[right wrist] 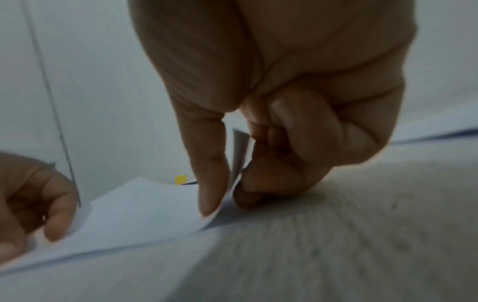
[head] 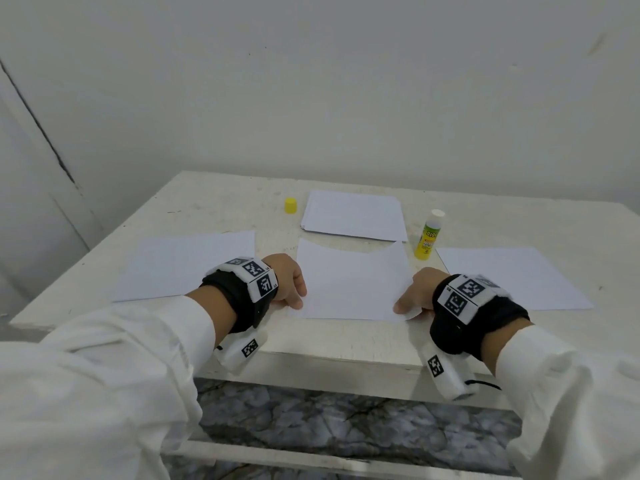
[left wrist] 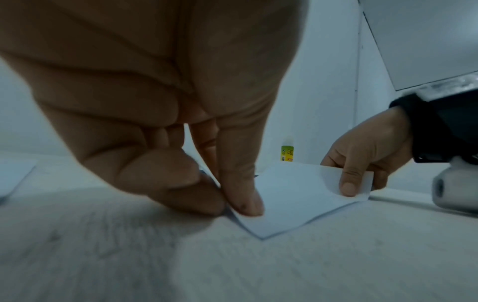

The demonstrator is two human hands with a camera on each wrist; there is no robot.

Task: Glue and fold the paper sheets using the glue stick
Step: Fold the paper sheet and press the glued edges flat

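White paper fills my grasp: the centre sheet (head: pixel 349 282) is pinched at its near corners, left hand (head: pixel 289 284) at 9 o'clock, right hand (head: pixel 415 294) at 3 o'clock, thumb above and fingers (right wrist: pixel 248 194) under the lifted corner. I judge folding is starting; no crease is visible yet. Uncapped glue stick (head: pixel 428 235) stands at 1 o'clock, yellow cap (head: pixel 290 205) at 11, paper stack (head: pixel 353 216) at 12 on the table (head: pixel 207 209).

Bare table (head: pixel 214 209) strip along far edge, upright glue stick (head: pixel 428 234) blocking gap between middle sheet (head: pixel 349 285) and right sheet (head: pixel 512 275), yellow cap (head: pixel 291 205) beside paper stack (head: pixel 355 215)
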